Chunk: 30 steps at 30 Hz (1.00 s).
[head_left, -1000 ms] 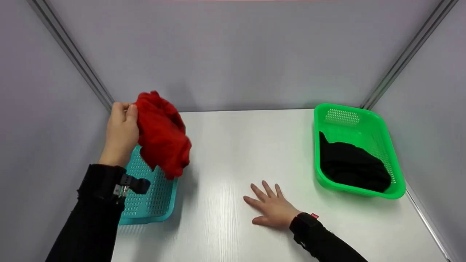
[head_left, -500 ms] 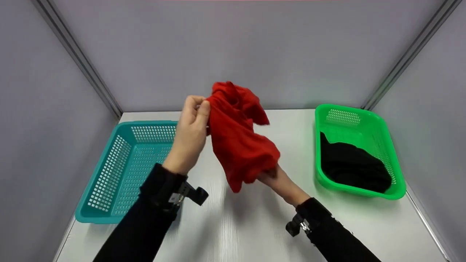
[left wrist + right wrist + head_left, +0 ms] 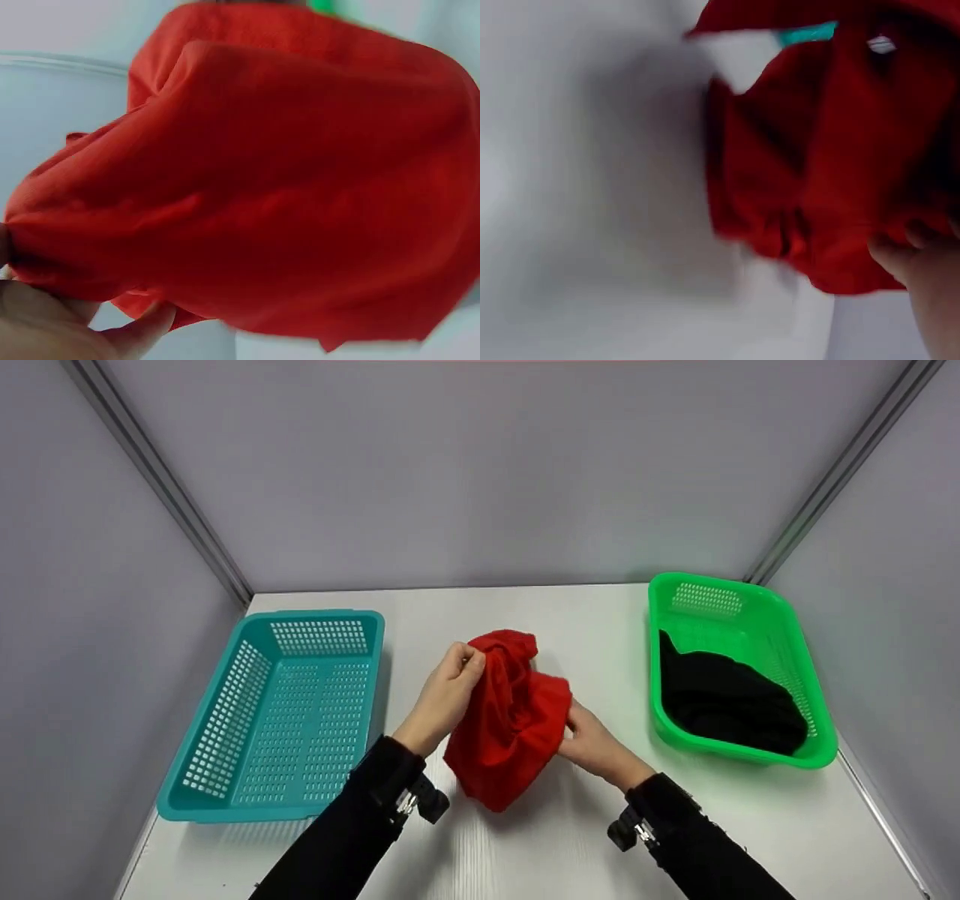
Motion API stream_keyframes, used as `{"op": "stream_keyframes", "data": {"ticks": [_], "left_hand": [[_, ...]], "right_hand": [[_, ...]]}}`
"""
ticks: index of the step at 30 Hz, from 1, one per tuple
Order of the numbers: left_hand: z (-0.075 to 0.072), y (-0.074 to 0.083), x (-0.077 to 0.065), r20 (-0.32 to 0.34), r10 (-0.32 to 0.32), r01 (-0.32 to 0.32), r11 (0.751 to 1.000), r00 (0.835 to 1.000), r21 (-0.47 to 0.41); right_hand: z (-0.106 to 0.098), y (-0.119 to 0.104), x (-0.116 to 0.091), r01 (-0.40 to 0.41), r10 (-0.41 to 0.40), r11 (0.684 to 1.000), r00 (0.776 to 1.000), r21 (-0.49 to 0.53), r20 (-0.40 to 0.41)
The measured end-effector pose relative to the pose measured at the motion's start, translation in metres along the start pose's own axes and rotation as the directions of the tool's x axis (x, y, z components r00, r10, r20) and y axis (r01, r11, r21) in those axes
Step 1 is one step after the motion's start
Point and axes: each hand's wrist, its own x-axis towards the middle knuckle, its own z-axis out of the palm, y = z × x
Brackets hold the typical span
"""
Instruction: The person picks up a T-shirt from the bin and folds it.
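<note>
A crumpled red garment (image 3: 514, 720) hangs bunched over the middle of the table. My left hand (image 3: 448, 690) pinches its upper left edge between thumb and fingers. At its right edge, my right hand (image 3: 596, 744) grips the fabric, with some fingers hidden behind it. The red garment (image 3: 285, 187) fills most of the left wrist view, and part of the left hand (image 3: 67, 330) shows at the lower left. In the right wrist view a small white label (image 3: 881, 45) shows inside the folds, and the right hand's fingertips (image 3: 889, 251) lie against the cloth.
On the left stands a teal perforated basket (image 3: 169, 780) with nothing in it. A green basket (image 3: 821, 735) on the right holds a folded black garment (image 3: 727, 701). Grey panels (image 3: 495, 472) enclose the white table (image 3: 420, 615) at the back and sides.
My left hand has carried the red garment rightward from over the teal basket, then lowered it. My right hand has lifted from lying spread on the table and taken hold of the garment's right edge.
</note>
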Motion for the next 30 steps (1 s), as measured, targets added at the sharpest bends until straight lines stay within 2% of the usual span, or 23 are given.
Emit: {"op": "stream_keyframes", "data": {"ticks": [2,4,6,8,10,12,14,17,20,22,23,25,27,30], "left_hand": [[-0.001,-0.005,-0.001,-0.008,0.015,-0.014,0.999,1.000,0.043],[-0.002,-0.008,-0.001,-0.015,0.027,-0.026,0.997,1.000,0.076],[-0.003,-0.009,-0.001,-0.014,0.045,-0.043,0.993,0.999,0.106],[-0.004,-0.009,-0.001,-0.005,0.061,-0.060,0.990,0.998,0.126],[-0.003,-0.010,-0.001,0.016,0.085,-0.086,0.986,0.996,0.145],[-0.002,-0.010,0.000,0.052,0.112,-0.119,0.980,0.992,0.158],[0.001,-0.010,0.000,0.095,0.137,-0.151,0.975,0.986,0.160],[0.005,-0.010,0.000,0.173,0.174,-0.204,0.964,0.969,0.173],[0.007,-0.010,-0.001,0.218,0.203,-0.247,0.949,0.955,0.198],[0.006,-0.009,-0.001,0.200,0.216,-0.260,0.939,0.956,0.226],[0.004,-0.009,-0.001,0.173,0.221,-0.259,0.933,0.960,0.248],[-0.001,-0.008,0.000,0.082,0.230,-0.244,0.923,0.970,0.296],[-0.008,-0.008,0.001,-0.030,0.240,-0.215,0.913,0.970,0.345],[-0.020,-0.010,0.005,-0.186,0.275,-0.182,0.897,0.943,0.402]], "right_hand": [[-0.005,0.006,-0.001,0.066,-0.068,0.986,0.998,-0.154,-0.008],[-0.009,0.010,0.000,0.033,-0.050,0.979,0.995,-0.202,-0.083],[-0.012,0.009,0.001,-0.055,0.024,0.986,0.981,-0.157,-0.194],[-0.014,0.006,0.003,-0.136,0.117,0.990,0.947,-0.044,-0.300],[-0.015,0.001,0.007,-0.160,0.173,0.985,0.922,0.068,-0.345],[-0.014,-0.006,0.010,-0.150,0.186,0.980,0.927,0.130,-0.326],[-0.011,-0.014,0.014,-0.156,0.190,0.977,0.946,0.145,-0.264],[-0.004,-0.024,0.019,-0.169,0.179,0.983,0.966,0.064,-0.186],[0.000,-0.029,0.022,-0.171,0.158,0.984,0.960,-0.039,-0.233],[-0.001,-0.029,0.023,-0.176,0.151,0.983,0.936,-0.052,-0.319],[-0.003,-0.029,0.023,-0.183,0.153,0.982,0.916,-0.048,-0.370],[-0.009,-0.028,0.023,-0.182,0.142,0.982,0.873,-0.043,-0.468],[-0.016,-0.028,0.022,-0.174,0.119,0.984,0.821,-0.046,-0.558],[-0.027,-0.030,0.021,-0.145,0.071,0.988,0.758,-0.061,-0.648]]}}
